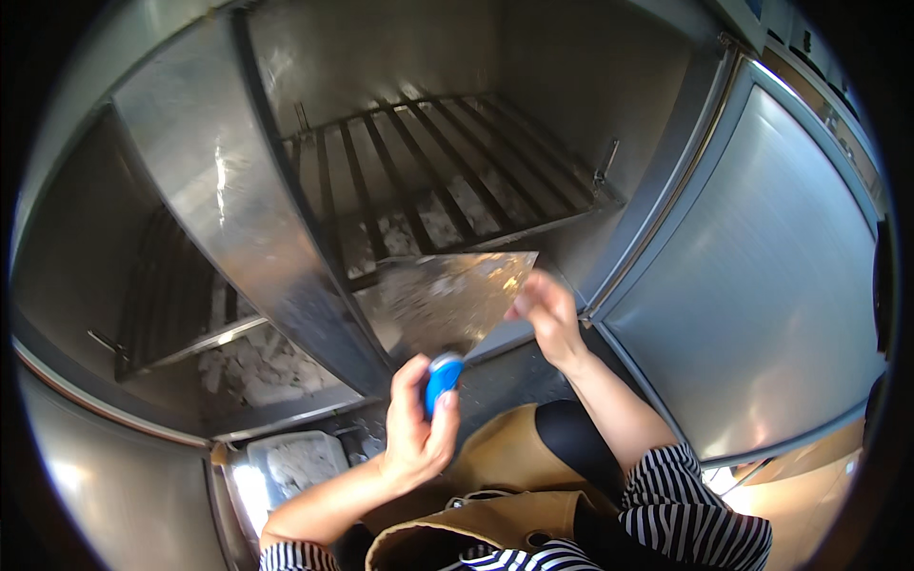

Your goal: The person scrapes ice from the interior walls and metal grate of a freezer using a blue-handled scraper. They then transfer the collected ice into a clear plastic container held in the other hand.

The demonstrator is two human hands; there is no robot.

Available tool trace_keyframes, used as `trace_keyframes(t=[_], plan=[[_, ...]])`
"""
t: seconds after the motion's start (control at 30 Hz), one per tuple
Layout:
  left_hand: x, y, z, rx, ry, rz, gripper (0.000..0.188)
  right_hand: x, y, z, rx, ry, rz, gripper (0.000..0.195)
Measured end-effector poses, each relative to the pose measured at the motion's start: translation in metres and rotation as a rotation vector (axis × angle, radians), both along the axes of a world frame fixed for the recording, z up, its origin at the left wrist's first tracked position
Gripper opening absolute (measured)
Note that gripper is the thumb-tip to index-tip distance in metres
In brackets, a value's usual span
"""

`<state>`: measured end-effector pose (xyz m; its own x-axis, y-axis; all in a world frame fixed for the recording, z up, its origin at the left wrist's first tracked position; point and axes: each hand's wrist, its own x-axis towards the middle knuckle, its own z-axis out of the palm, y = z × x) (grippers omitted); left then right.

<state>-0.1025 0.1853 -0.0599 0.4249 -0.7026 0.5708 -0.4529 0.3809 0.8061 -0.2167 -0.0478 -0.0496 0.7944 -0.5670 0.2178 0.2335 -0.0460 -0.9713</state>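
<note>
My left hand [421, 428] grips the blue handle [444, 382] of a wide metal scraper. Its broad, trapezoid blade [457, 292] points up and away from me, wet and spotted with what looks like frost. At the blade's right edge are the bent fingers of my right hand [550, 314]; they are blurred, and whether they pinch the metal cannot be made out. Behind the blade is the open right compartment of a stainless steel freezer cabinet [585, 78]. Loose ice pieces [464, 203] lie under its slatted metal rack [400, 153].
A steel post [214, 157] divides the cabinet. Broken ice [264, 367] covers the left compartment's floor below another rack [164, 285]. Both doors stand open, the right door [757, 285] and the left door [128, 471]. A clear plastic tub [300, 457] with ice sits at lower left.
</note>
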Motion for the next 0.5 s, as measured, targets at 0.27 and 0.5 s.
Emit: trace_keyframes(t=[0.27, 0.5], plan=[[-0.088, -0.13, -0.069, 0.314, -0.213, 0.042, 0.081, -0.082, -0.007, -0.068, 0.152, 0.221, 0.225, 0.054], [-0.101, -0.127, -0.077, 0.665, -0.278, -0.091, 0.082, -0.1, -0.106, -0.167, 1.043, 0.231, 0.168, 0.035]])
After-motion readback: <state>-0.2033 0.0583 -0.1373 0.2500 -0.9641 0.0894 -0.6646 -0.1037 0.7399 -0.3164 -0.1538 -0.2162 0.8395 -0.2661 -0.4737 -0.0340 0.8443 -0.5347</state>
